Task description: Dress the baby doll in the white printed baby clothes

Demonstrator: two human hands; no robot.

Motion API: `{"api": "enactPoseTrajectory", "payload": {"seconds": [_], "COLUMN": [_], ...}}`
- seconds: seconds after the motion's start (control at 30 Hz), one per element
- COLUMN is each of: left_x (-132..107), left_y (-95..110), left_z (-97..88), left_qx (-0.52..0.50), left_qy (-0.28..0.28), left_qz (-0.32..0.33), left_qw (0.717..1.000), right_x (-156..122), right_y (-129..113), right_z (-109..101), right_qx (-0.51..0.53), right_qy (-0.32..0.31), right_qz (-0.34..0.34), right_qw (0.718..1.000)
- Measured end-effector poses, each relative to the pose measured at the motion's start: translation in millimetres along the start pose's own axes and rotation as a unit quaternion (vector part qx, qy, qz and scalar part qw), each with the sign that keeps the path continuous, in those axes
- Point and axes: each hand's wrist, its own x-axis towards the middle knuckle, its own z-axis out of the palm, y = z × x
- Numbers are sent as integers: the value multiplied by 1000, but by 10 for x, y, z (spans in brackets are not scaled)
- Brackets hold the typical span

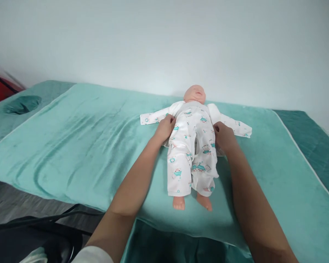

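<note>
A baby doll [194,94] lies on its back, with its head toward the wall and its bare feet toward me. It wears a white printed top [156,116] with the sleeves spread out, and matching pants [179,160] that reach high up on the chest. My left hand [165,128] is closed on the pants' edge at the doll's side, left in view. On the opposite side, my right hand [224,137] is closed on the pants too. Its fingertips are partly hidden. Below each hand, a bit of the top's hem shows beside the pants.
A mint-green sheet [79,146] with some wrinkles covers the bed, over a darker green cover [309,135]. At the far left the cover has a round hole [23,105]. A white wall [164,44] stands behind. A black chair [38,237] is at lower left.
</note>
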Motion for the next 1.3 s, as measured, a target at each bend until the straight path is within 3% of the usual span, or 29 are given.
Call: {"api": "enactPoseTrajectory", "payload": {"seconds": [0.17,0.3,0.47,0.83,1.07,1.2,1.3], "left_x": [-32,-94,-192,-316,-321,-309,-316], "left_y": [-61,-60,-34,-159,-116,-79,-39], "left_z": [-17,-12,-27,-104,-63,-24,-4], "left_qx": [-187,-305,-406,-423,-398,-381,-392], "left_qy": [-56,-79,-91,-158,-191,-177,-153], "left_qz": [-71,-147,-162,-128,-101,-91,-86], "left_qw": [978,938,895,883,891,903,903], "right_x": [-51,-34,0,39,52,42,24], "right_y": [73,108,130,152,154,108,84], "right_z": [-38,19,120,237,203,162,186], "right_qx": [136,140,143,204,229,227,293], "right_qy": [-101,-84,-33,1,-22,-59,-75], "right_qz": [37,38,36,4,24,5,-11], "right_qw": [985,986,989,979,973,972,953]}}
